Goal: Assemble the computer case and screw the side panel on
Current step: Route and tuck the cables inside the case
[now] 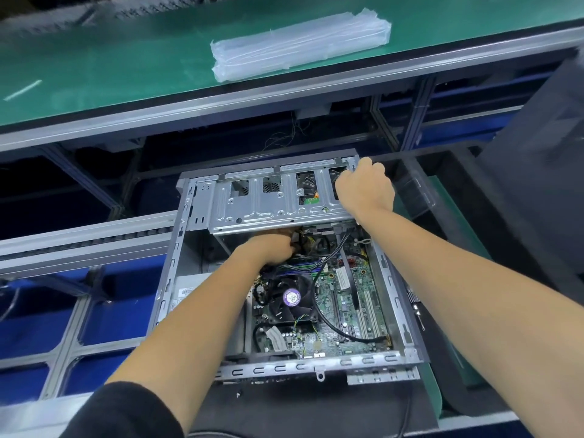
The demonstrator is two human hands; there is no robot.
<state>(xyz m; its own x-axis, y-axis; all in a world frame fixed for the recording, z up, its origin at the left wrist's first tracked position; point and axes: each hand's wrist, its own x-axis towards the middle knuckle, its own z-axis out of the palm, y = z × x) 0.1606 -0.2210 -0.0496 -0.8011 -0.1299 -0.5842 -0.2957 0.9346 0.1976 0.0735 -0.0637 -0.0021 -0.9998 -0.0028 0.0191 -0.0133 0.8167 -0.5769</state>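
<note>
An open grey computer case [177, 263] lies flat below me, its motherboard [350, 314] and CPU fan [292, 298] exposed. A silver metal drive cage [268, 200] spans the case's far end. My right hand [363, 184] grips the cage's far right corner. My left hand [271, 248] reaches under the cage's near edge among black cables [319, 267]; its fingers are hidden there. A dark panel [537, 153] stands at the right, blurred.
A green workbench [126, 67] runs across the back with a stack of clear plastic bags [300, 42] on it. Aluminium frame rails [79, 241] and blue bins [31, 336] lie to the left. A green mat [442, 216] sits at the right of the case.
</note>
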